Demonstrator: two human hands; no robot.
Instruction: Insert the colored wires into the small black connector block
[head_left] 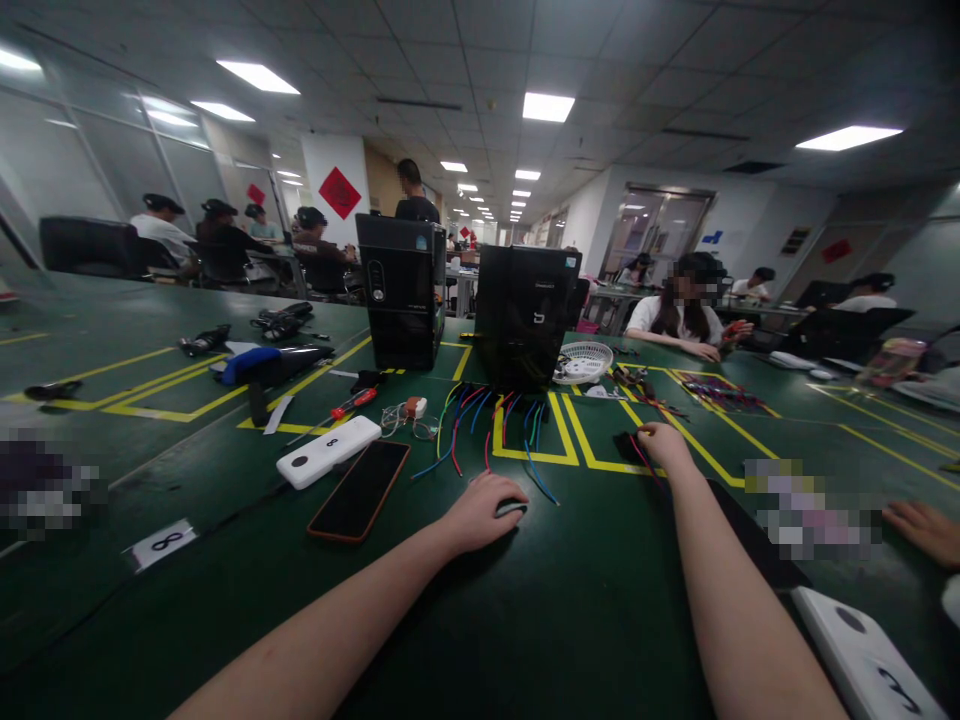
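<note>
Wires (pixel 643 457) sit pinched by the outstretched right hand (pixel 666 447); the left hand (pixel 480 510) curls around something grey (pixel 513 508).

Dim overall, white glare from ceiling panels (pixel 548 107) across the top, darkly lit desk (pixel 592 610), wide-angle stretching toward the edges, blocky pixelation far left and lower right

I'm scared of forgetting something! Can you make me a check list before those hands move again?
1. Left hand at the grey object: ok. What the object is: cannot tell.
2. Right hand at the red wires: ok.
3. Coloured wires by the computer towers all lined up straight: not ok, several bend.
4. Phone apart from both hands: ok.
5. Red-handled screwdriver in a hand: not ok, it's on the table.
</note>
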